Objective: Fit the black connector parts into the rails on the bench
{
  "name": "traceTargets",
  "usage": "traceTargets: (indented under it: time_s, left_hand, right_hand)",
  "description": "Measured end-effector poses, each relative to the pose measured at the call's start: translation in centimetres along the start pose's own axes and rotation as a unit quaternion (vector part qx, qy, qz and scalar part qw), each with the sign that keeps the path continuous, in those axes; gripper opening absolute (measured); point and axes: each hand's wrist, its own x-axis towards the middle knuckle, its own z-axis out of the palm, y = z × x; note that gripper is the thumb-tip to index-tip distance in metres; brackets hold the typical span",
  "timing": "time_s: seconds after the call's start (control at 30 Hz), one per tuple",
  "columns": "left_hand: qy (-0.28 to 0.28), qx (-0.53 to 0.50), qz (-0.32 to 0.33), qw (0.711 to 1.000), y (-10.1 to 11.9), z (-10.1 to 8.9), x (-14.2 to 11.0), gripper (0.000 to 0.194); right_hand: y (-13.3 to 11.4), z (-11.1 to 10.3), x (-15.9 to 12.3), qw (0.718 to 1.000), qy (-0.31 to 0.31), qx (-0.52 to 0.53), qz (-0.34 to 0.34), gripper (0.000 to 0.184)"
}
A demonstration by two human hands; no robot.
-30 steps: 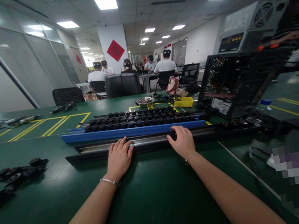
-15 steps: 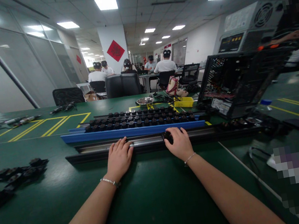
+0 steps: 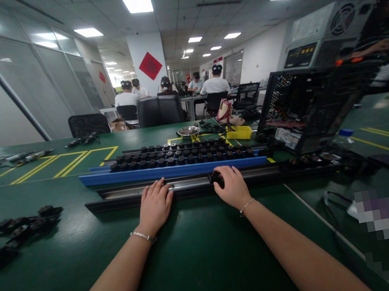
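Note:
A long black rail [image 3: 188, 194] with a shiny metal channel runs crosswise on the green table in front of me. My left hand [image 3: 155, 203] lies over the rail left of its middle, fingers stretched out and resting on it. Farther right, my right hand [image 3: 232, 186] curls its fingers and thumb around a small black block [image 3: 216, 178] in the channel. Much of that block is hidden by the fingers. More small dark pieces [image 3: 308, 161] sit along the rail's right end. Behind it lies a blue rail [image 3: 172, 170], with rows of black blocks [image 3: 170, 159] beyond.
Loose black blocks [image 3: 21, 231] lie on the left of the table. An open computer case [image 3: 288, 109] stands at the right, power supplies [image 3: 321, 33] on top. A metal bowl [image 3: 188, 131] and yellow tray [image 3: 239, 132] are farther back. People sit in the background.
My right hand has slid slightly left along the rail, and the small black block in it has moved left too. The left hand stays in place.

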Motion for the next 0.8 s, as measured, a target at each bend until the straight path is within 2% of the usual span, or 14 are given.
traceTargets:
  time_s: [0.1,0.23,0.37,0.57,0.8]
  left_hand:
    - [0.0,0.0,0.0,1.0,-0.05,0.06,0.01,0.038]
    - [0.004,-0.005,0.001,1.0,-0.09,0.08,0.01,0.038]
    - [0.004,-0.007,0.001,1.0,-0.1,0.06,0.01,0.038]
    - [0.002,-0.015,-0.001,1.0,-0.05,-0.01,0.04,0.038]
    - [-0.006,-0.002,0.002,1.0,0.01,-0.1,0.04,0.038]
  right_hand:
    - [0.02,-0.08,0.01,1.0,-0.001,0.009,0.001,0.035]
    - [0.32,-0.1,0.0,0.999,0.01,-0.001,0.042,0.036]
    - [0.47,-0.08,-0.04,0.997,-0.011,-0.005,0.075,0.028]
    - [0.08,-0.05,-0.07,0.997,-0.045,0.007,0.057,0.018]
    - [-0.27,0.04,-0.24,0.997,-0.072,-0.011,0.021,0.017]
